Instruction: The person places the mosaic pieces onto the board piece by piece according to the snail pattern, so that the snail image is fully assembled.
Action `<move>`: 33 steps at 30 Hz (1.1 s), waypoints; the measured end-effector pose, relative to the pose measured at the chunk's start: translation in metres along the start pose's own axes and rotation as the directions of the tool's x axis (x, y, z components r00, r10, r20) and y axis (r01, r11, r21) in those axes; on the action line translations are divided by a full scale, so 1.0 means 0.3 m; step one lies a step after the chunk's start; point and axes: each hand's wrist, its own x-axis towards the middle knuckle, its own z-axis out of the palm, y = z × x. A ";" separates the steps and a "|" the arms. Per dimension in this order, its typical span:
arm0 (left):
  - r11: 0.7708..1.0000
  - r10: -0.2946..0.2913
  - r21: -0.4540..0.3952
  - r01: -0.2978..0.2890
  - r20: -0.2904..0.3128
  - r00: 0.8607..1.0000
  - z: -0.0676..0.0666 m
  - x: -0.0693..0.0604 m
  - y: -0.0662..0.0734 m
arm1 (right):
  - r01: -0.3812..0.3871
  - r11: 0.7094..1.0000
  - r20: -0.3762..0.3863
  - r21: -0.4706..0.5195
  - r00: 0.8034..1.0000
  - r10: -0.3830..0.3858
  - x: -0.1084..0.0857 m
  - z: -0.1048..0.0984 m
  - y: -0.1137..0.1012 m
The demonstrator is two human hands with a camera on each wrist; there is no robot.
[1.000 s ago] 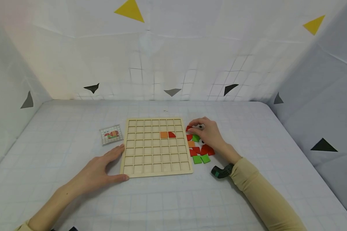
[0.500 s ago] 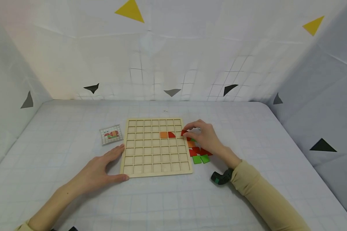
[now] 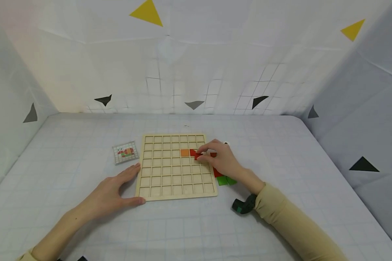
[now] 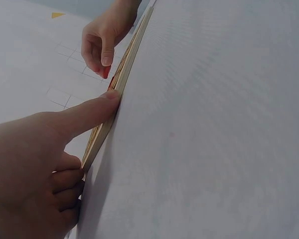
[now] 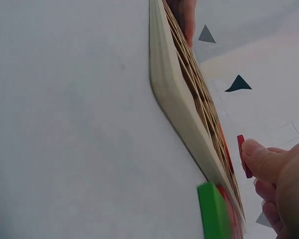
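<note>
A wooden grid board (image 3: 166, 181) lies on the table, with an orange square (image 3: 184, 152) and a red quarter-round piece (image 3: 192, 152) side by side in its cells. My left hand (image 3: 107, 195) rests at the board's left edge, thumb on the near corner. Over the board's right part, my right hand (image 3: 225, 159) pinches a red piece (image 3: 197, 157) between thumb and fingers. In the right wrist view that red piece (image 5: 244, 157) is held clear of the board's surface. The left wrist view has the left thumb (image 4: 92, 114) on the board's rim (image 4: 134, 45).
Right of the board lie loose pieces, among them green ones (image 3: 222, 180) and red ones (image 3: 217, 173), partly hidden by the right hand. A small picture card (image 3: 125, 152) lies left of the board. White cloth walls (image 3: 170, 54) stand behind and at the sides.
From the loose pieces, my right hand has moved left with the red piece, past the board's right edge and over the cells. My left hand has stayed at the board's edge.
</note>
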 end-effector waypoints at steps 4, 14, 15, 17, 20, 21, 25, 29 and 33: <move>1.000 0.005 0.000 -0.005 -0.002 1.000 0.003 0.000 -0.004 | 0.024 1.000 0.002 -0.001 1.000 -0.024 0.002 0.018 -0.009; 1.000 0.013 0.005 -0.013 -0.008 1.000 0.004 0.000 -0.008 | 0.104 0.994 -0.001 -0.028 0.995 -0.104 -0.005 0.035 -0.002; 1.000 0.012 0.004 -0.012 -0.006 1.000 0.003 0.000 -0.008 | 0.117 0.993 -0.002 -0.026 0.993 -0.117 -0.005 0.036 0.000; 1.000 0.010 -0.001 -0.010 -0.004 1.000 0.002 0.000 -0.007 | 0.146 0.989 0.000 -0.024 0.989 -0.146 -0.005 0.039 0.004; 1.000 0.011 -0.006 -0.011 -0.002 1.000 0.002 0.000 -0.008 | 0.189 0.982 0.007 -0.025 0.982 -0.189 -0.005 0.043 0.011; 1.000 0.011 -0.009 -0.011 -0.002 1.000 0.002 0.000 -0.008 | 0.203 0.979 0.007 -0.027 0.979 -0.203 -0.004 0.043 0.012; 1.000 0.008 -0.016 -0.008 0.001 1.000 0.002 0.000 -0.008 | 0.247 0.968 0.000 -0.043 0.969 -0.247 -0.002 0.043 0.015; 1.000 0.005 -0.016 -0.005 0.004 1.000 0.001 0.001 -0.008 | 0.269 0.962 -0.005 -0.039 0.963 -0.269 -0.002 0.045 0.017; 1.000 0.004 -0.011 -0.004 0.005 1.000 0.001 0.002 -0.007 | 0.272 0.962 -0.008 -0.023 0.962 -0.272 -0.002 0.049 0.023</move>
